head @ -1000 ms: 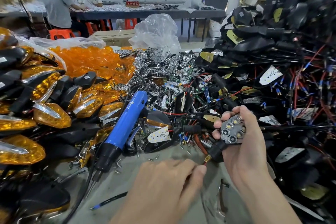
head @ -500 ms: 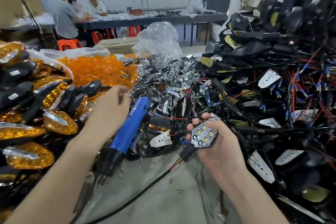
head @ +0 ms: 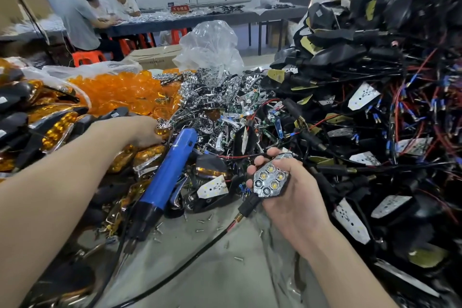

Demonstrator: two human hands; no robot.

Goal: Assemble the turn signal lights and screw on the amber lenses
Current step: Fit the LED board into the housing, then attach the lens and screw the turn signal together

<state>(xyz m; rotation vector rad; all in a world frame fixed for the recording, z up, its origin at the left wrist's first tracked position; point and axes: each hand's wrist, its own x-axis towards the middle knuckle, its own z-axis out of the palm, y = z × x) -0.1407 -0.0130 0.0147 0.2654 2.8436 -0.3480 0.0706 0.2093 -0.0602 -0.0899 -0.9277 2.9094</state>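
My right hand (head: 290, 197) gripped the light unit (head: 271, 179), reflector side up, above the table (head: 200, 270). Just left lay the blue screwdriver (head: 170, 177). Farther out, my left hand (head: 143, 132) sat at the amber lens pile (head: 120, 92); I could not tell whether its fingers held anything.

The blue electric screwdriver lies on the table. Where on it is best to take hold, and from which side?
Probably grip the blue screwdriver round its blue barrel, coming from above and its left. That is the long, thick, bare part; it lies slanted, black nose toward the person. The right hand holds the LED unit, and parts crowd the tool's right side.
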